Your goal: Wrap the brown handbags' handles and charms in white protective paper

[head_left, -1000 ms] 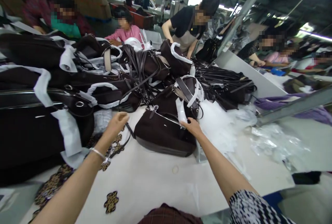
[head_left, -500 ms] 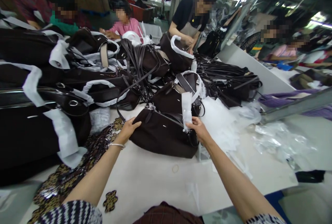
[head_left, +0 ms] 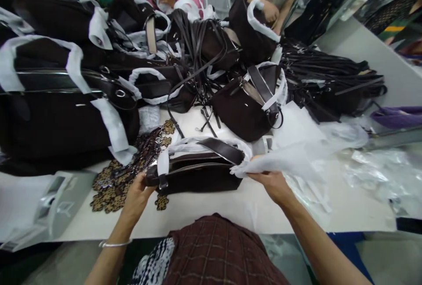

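A dark brown handbag (head_left: 201,179) lies on the table in front of me, its top opening facing up and slightly parted. Its handle, wrapped in white tissue, arches behind the opening with a dark strap piece (head_left: 224,149) across it. My left hand (head_left: 136,195) is closed on the bag's left end, thumb on the near side. At the bag's right end, my right hand (head_left: 275,184) grips a crumpled white tissue sheet (head_left: 286,162) that trails off to the right. Whether those fingers also touch the bag is hidden. Another brown handbag (head_left: 245,113) rests just behind.
Brown bags (head_left: 66,122) with white-wrapped handles are heaped at left and back. Leopard-patterned flower charms (head_left: 114,188) lie left of my left hand. Dark straps (head_left: 329,74) pile up at back right, clear plastic bags (head_left: 382,175) at right. Co-workers' hands (head_left: 270,11) are across the table.
The brown bag that both hands held is left farther back. My hands have come nearer to me, with a different bag at the left and a tissue sheet at the right. The view tilts down.
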Demonstrator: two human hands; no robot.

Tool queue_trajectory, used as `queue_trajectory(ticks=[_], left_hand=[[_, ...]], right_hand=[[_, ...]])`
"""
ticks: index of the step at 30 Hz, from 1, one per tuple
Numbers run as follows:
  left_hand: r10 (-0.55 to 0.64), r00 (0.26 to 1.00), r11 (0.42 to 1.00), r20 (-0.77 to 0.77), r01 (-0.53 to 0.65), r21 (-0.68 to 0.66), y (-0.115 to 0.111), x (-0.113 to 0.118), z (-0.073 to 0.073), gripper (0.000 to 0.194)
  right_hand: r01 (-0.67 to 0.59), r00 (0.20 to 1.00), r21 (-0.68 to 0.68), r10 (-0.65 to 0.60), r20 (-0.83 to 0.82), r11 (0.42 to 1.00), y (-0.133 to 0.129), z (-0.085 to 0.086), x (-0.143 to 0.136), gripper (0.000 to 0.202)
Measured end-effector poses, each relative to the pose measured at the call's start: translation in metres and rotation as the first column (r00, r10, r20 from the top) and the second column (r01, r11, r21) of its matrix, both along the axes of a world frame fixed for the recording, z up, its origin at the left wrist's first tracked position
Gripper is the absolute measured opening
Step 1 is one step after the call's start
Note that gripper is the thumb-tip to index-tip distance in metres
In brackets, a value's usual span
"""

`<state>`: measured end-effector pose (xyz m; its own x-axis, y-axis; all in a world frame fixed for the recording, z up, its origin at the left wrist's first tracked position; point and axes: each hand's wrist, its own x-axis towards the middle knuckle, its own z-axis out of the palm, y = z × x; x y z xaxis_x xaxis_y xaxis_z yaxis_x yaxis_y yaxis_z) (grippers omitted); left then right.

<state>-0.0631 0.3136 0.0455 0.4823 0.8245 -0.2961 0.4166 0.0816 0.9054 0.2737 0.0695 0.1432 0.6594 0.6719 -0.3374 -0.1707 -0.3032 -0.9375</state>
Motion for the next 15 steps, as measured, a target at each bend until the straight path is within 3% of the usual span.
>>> queue_trajectory(ticks=[2, 4, 6, 8, 11, 15], left_hand=[[0.042, 0.999, 0.998, 0.013, -0.043, 0.048, -0.012, -0.003, 0.0, 0.043], [0.129, 0.989, 0.973, 0.067, -0.14, 0.184, -0.022, -0.001, 0.011, 0.05], [0.192, 0.975, 0.897, 0.114, -0.222, 0.381, -0.032, 0.006, 0.033, 0.052], [0.168, 0.98, 0.793, 0.108, -0.199, 0.576, -0.04, 0.015, 0.058, 0.047], [-0.042, 0.999, 0.671, 0.023, 0.011, 0.741, -0.049, 0.032, 0.088, 0.037], [-0.391, 0.889, 0.496, -0.238, 0.421, 0.759, -0.053, 0.062, 0.094, 0.033]], right_hand=[[0.077, 0.992, 0.018, -0.075, -0.1, 0.997, -0.002, -0.005, -0.007, 0.038], [0.148, 0.974, 0.07, -0.133, -0.182, 0.986, -0.002, -0.008, -0.011, 0.044], [0.166, 0.963, 0.095, -0.14, -0.228, 0.982, -0.001, -0.008, -0.014, 0.046], [0.164, 0.96, 0.102, -0.135, -0.245, 0.981, 0.0, -0.007, -0.017, 0.047], [0.151, 0.964, 0.12, -0.12, -0.236, 0.981, 0.001, -0.006, -0.019, 0.048], [0.175, 0.964, 0.144, -0.14, -0.226, 0.974, 0.007, -0.008, -0.019, 0.041]])
